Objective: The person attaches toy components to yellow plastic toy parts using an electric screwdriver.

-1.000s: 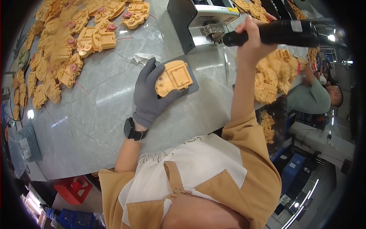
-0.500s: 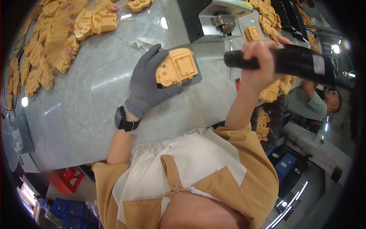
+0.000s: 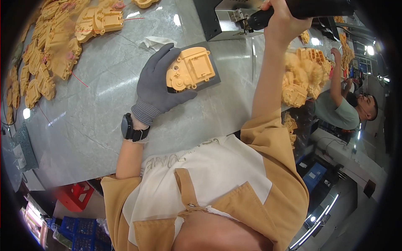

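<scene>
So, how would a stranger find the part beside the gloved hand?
On the grey table, find the dark pad near the machine. The yellow part over it lies in the grip of the gloved left hand. Unlike the heaped parts, it sits alone.

One left hand [image 3: 158, 79], one right hand [image 3: 288, 26], one grey glove [image 3: 146, 109] and one watch [image 3: 133, 127] were in view. There was one yellow plastic case [image 3: 190, 69] on one dark pad [image 3: 215, 73], one black tool [image 3: 320, 9], one machine [image 3: 207, 19], one white cloth [image 3: 154, 42], one desk [image 3: 100, 138] and one red plastic object [image 3: 70, 196]. At least three red wires [image 3: 134, 18] and at least one co-worker [image 3: 338, 111] showed. The heaped yellow parts [image 3: 54, 42] overlapped too much to count.
</scene>
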Tool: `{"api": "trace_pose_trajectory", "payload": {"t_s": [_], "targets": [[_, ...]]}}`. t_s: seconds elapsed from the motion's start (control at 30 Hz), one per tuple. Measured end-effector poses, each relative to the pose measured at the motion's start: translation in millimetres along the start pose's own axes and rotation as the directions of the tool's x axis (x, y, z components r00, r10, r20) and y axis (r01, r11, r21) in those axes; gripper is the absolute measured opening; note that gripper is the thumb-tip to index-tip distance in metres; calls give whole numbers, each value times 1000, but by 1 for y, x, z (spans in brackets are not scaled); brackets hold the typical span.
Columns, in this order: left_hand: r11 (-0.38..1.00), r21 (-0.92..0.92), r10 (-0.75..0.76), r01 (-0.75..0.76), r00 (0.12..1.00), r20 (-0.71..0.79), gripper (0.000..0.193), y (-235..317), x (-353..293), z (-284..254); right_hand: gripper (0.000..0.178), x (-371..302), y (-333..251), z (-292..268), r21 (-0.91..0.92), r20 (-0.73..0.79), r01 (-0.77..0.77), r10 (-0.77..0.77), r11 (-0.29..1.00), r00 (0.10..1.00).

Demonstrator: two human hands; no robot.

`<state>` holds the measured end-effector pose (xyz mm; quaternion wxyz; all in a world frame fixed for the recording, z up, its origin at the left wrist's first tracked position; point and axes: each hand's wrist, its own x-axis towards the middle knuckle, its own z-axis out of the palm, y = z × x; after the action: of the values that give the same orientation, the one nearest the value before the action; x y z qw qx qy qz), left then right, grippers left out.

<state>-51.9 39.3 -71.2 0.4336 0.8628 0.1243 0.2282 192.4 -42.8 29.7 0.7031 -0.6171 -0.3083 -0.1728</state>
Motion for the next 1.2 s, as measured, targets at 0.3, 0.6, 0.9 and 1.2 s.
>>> {"api": "trace_pose_trajectory", "payload": {"t_s": [0.3, 0.6, 0.9, 1.2], "targets": [[999, 31, 43, -43, 999, 0, 86, -5, -7, 6, 41, -19, 11, -17, -52, 325, 27, -9, 998, 946], [994, 34, 106, -107, 994, 31, 85, 0, 6, 16, 40, 5, -15, -20, 263, 47, 23, -36, 964, 998], [977, 182, 95, -110, 991, 90, 90, 14, 6, 31, 15, -2, -15, 7, 42, -5, -58, 58, 997, 998], [983, 148, 94, -108, 991, 93, 91, 26, 7, 47, 19, -3, -20, 3, -17, 17, -92, 92, 996, 996]]}}
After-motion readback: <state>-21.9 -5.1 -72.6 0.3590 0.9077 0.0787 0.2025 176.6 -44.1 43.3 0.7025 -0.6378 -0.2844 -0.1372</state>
